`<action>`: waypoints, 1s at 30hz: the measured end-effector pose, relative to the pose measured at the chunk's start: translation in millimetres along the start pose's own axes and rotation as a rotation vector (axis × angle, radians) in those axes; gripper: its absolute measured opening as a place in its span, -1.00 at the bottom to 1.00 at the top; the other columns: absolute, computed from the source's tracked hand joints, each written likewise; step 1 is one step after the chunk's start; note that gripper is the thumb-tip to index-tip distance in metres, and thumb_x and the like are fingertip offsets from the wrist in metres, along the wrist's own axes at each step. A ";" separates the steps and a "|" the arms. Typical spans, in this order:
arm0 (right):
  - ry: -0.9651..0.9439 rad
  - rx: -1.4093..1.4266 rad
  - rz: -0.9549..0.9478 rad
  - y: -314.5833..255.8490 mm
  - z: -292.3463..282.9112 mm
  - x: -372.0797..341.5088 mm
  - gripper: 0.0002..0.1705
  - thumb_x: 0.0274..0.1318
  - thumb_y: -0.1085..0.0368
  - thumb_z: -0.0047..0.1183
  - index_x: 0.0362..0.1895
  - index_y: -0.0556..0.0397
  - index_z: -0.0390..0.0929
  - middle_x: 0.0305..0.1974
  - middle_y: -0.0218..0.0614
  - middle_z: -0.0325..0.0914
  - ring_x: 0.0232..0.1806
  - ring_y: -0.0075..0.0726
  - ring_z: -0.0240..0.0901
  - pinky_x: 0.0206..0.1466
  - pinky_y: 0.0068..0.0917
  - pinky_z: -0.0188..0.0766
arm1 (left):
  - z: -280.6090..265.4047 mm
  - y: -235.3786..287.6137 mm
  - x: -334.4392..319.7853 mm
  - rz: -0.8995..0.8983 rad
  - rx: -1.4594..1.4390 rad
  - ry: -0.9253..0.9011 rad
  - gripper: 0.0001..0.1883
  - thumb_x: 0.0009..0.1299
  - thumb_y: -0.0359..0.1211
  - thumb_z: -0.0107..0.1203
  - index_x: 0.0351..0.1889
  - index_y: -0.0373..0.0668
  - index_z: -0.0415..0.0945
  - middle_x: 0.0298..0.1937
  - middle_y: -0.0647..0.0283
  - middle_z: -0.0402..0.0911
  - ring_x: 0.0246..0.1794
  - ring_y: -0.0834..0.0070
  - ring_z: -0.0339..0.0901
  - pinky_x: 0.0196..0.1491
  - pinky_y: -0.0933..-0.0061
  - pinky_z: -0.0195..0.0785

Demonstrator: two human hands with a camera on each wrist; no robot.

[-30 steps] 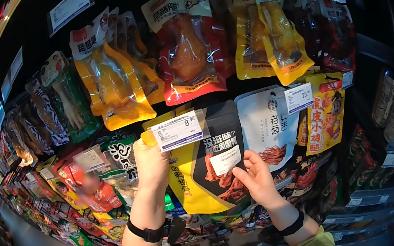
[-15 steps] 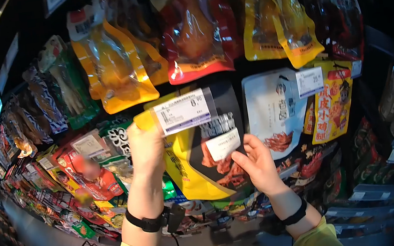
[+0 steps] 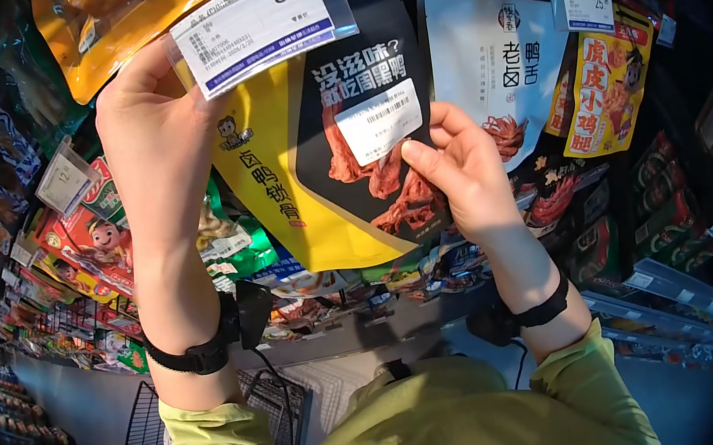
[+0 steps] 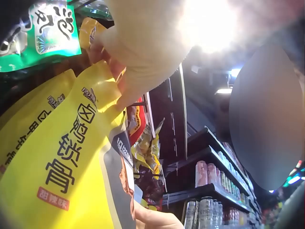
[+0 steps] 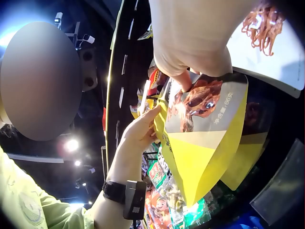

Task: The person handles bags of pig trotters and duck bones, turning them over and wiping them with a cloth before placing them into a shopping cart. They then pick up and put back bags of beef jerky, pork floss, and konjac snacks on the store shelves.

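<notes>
A yellow and black snack pouch [image 3: 281,187] hangs in front of the person, with a white barcode sticker [image 3: 380,122] on its face. The left hand [image 3: 154,114] pinches the pouch's upper left corner, beside a price tag [image 3: 262,29] reading 8.90 that covers its top. On the right edge, the right hand [image 3: 464,169] grips the pouch, thumb on the front near the sticker and fingers behind. In the left wrist view the left hand [image 4: 143,52] holds the yellow corner [image 4: 97,81], with a similar pouch [image 4: 33,114] behind it.
A pale blue pouch [image 3: 478,56] hangs just right, beside a yellow packet [image 3: 603,90]. Yellow-edged packs [image 3: 119,29] hang above left. Red and green packets fill the left racks. A wire basket [image 3: 143,426] stands low at the left. Shelves of cans [image 4: 207,210] show in the left wrist view.
The head view has moved closer and tilted down, so pouch and hands appear larger and the upper packs are mostly out of frame. Both hands keep their hold on the pouch.
</notes>
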State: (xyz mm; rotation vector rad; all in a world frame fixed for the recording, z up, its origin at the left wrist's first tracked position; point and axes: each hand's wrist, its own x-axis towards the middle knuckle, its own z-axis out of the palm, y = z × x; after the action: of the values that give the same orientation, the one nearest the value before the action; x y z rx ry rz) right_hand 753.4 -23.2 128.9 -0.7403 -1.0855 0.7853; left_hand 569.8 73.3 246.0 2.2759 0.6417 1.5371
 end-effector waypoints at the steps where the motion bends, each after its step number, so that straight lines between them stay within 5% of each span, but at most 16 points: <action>1: 0.009 -0.001 -0.011 0.1 0.3 0.3 -0.76 0.15 0.45 -0.05 -0.08 0.21 0.31 -0.17 -0.26 0.50 -0.09 -0.58 0.39 0.01 -0.58 0.29 | 0.7 0.0 0.2 0.069 0.009 -0.026 -0.79 0.22 -0.45 0.16 -0.21 -0.35 0.52 -0.33 0.36 0.59 -0.34 0.74 0.45 -0.27 0.69 0.31; 9: 0.007 0.008 -0.038 -2.3 0.6 0.6 -0.77 0.14 0.45 -0.04 -0.10 0.19 0.32 -0.19 -0.28 0.51 -0.12 -0.58 0.41 -0.03 -0.60 0.32 | 8.1 -16.8 9.5 0.071 -0.136 -0.085 -0.80 0.24 -0.47 0.09 -0.19 -0.34 0.52 -0.29 0.29 0.62 -0.28 0.64 0.50 -0.19 0.61 0.34; 13: 0.035 0.024 -0.030 -3.3 0.9 0.3 -0.75 0.13 0.47 -0.04 -0.09 0.19 0.30 -0.28 -0.32 0.50 -0.39 -0.65 0.42 -0.38 -0.70 0.37 | 3.6 -20.6 13.2 0.026 -0.237 -0.123 -0.75 0.29 -0.43 0.05 -0.09 -0.34 0.47 -0.15 0.25 0.58 -0.17 0.59 0.48 -0.06 0.56 0.31; 15: 0.027 0.027 0.008 -4.6 -0.1 -1.1 -0.74 0.13 0.47 -0.04 -0.08 0.18 0.28 -0.28 -0.33 0.49 -0.39 -0.66 0.41 -0.38 -0.70 0.36 | 4.4 -17.0 12.0 -0.111 -0.297 -0.119 -0.71 0.29 -0.42 0.05 -0.04 -0.35 0.43 -0.11 0.22 0.56 -0.14 0.56 0.48 -0.03 0.54 0.29; 21: 0.010 0.063 0.040 3.9 -6.9 -1.6 -0.76 0.09 0.49 -0.02 -0.13 0.18 0.30 -0.29 -0.36 0.47 -0.33 -0.67 0.37 -0.33 -0.68 0.33 | -8.2 -50.2 19.7 -0.154 -0.308 -0.170 -0.65 0.34 -0.42 0.02 0.06 -0.35 0.32 -0.02 0.20 0.50 -0.04 0.50 0.45 0.06 0.51 0.25; 23: 0.033 0.034 -0.117 7.5 -4.9 1.9 -0.78 0.09 0.49 -0.01 -0.16 0.19 0.31 -0.31 -0.35 0.47 -0.32 -0.69 0.36 -0.33 -0.70 0.32 | -7.0 -57.7 18.7 -0.130 -0.304 -0.111 -0.68 0.33 -0.42 0.02 0.02 -0.35 0.35 -0.06 0.21 0.52 -0.08 0.52 0.46 0.02 0.53 0.27; 25: 0.001 -0.037 -0.049 8.1 -11.3 3.4 -0.75 0.13 0.43 -0.02 -0.08 0.17 0.33 -0.21 -0.35 0.47 -0.19 -0.64 0.36 -0.12 -0.66 0.31 | -6.0 -63.1 15.4 -0.109 -0.287 -0.042 -0.71 0.33 -0.42 0.01 -0.02 -0.36 0.39 -0.10 0.22 0.55 -0.12 0.55 0.47 -0.02 0.54 0.29; 28: 0.077 -0.029 -0.124 17.4 -9.2 12.4 -0.78 0.07 0.51 -0.02 -0.15 0.22 0.34 -0.27 -0.26 0.52 -0.23 -0.53 0.45 -0.17 -0.58 0.36 | -1.1 -67.0 7.2 0.049 0.070 0.014 -0.76 0.27 -0.50 0.09 -0.10 -0.35 0.44 -0.14 0.24 0.55 -0.16 0.58 0.47 -0.08 0.58 0.30; 30: 0.083 -0.040 -0.124 23.5 -9.3 18.7 -0.77 0.06 0.52 -0.02 -0.15 0.23 0.34 -0.27 -0.24 0.53 -0.22 -0.50 0.46 -0.16 -0.57 0.37 | 14.2 -68.4 -2.8 0.094 0.005 0.081 -0.75 0.25 -0.51 0.10 -0.11 -0.35 0.45 -0.16 0.23 0.56 -0.15 0.58 0.47 -0.07 0.58 0.29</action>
State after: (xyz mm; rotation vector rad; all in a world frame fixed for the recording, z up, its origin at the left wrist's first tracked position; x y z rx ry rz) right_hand 762.8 3.6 115.4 -0.7259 -1.0642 0.6246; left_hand 569.4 129.7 204.5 2.2870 0.5679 1.6807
